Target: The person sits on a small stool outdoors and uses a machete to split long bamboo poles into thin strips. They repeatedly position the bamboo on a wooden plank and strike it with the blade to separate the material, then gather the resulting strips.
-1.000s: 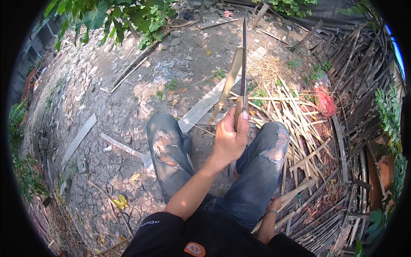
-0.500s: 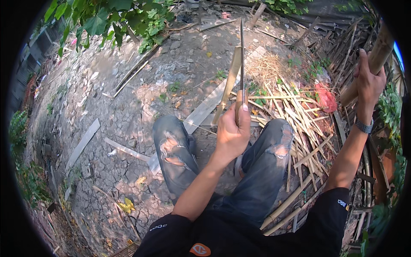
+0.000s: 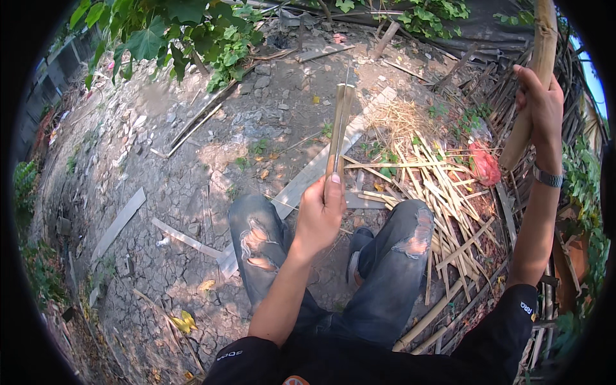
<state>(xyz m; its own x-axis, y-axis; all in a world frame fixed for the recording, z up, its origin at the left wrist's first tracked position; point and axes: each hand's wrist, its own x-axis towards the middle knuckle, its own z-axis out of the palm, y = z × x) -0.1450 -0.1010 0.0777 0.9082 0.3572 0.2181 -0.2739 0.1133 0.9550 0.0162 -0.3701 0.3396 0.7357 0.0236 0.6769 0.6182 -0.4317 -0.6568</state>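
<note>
cracked dirt ground (image 3: 192, 173), scattered bamboo strips (image 3: 443, 186), flat wooden plank (image 3: 119, 221), red bag (image 3: 482, 163), leafy plant (image 3: 173, 32)

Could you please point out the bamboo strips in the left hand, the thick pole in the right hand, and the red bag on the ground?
bamboo strips (image 3: 339, 125), head view, mid-length of strips.
thick pole (image 3: 521, 138), head view, shaft below the hand.
red bag (image 3: 484, 164), head view, its middle.

Two hands (image 3: 319, 215), one bamboo pole (image 3: 534, 77), two flat wooden planks (image 3: 117, 224), one red bag (image 3: 482, 163).

An outdoor yard for bamboo work — cracked dirt ground (image 3: 192, 160), split bamboo strips (image 3: 436, 173), leafy plants (image 3: 179, 32) at the edge
</note>
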